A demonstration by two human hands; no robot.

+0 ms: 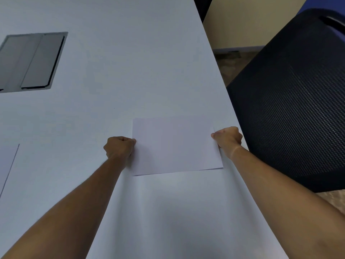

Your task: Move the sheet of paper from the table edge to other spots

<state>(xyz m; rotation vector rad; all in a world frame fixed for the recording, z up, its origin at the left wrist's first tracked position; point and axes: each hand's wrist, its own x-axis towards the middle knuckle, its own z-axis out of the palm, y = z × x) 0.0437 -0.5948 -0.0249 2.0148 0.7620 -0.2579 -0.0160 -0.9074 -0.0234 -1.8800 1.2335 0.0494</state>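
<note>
Clearly light and floppy, the sheet of paper lies right of frame centre near the table edge, left hand and right hand pinching its side edges, sensible holds against sagging.

Both forearms bare, no sleeves or jewellery.
</note>
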